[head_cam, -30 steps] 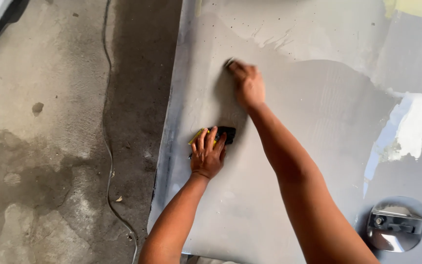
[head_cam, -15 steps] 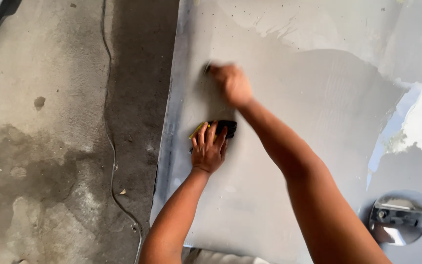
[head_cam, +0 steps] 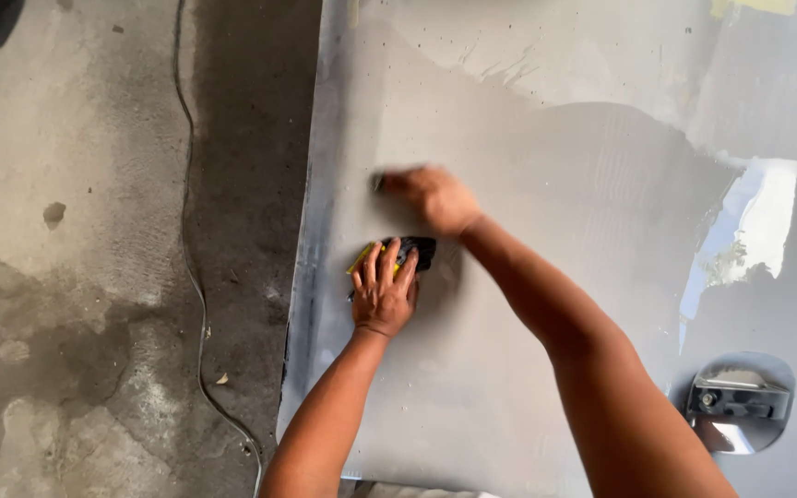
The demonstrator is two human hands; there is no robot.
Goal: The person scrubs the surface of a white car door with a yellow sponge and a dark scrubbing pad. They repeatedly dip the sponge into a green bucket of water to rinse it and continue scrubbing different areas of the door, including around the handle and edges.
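A grey sanded vehicle panel fills the right of the head view. My left hand presses flat on a black and yellow sanding block against the panel near its left edge. My right hand is just above it, blurred by motion, closed on a small dark piece that I cannot identify, held against the panel.
Stained concrete floor lies to the left, with a thin cable running down it. A recessed metal door handle sits at the lower right of the panel. A bare shiny patch shows at the right.
My right hand has moved left and down across the panel towards my left hand. My left hand has stayed on the sanding block.
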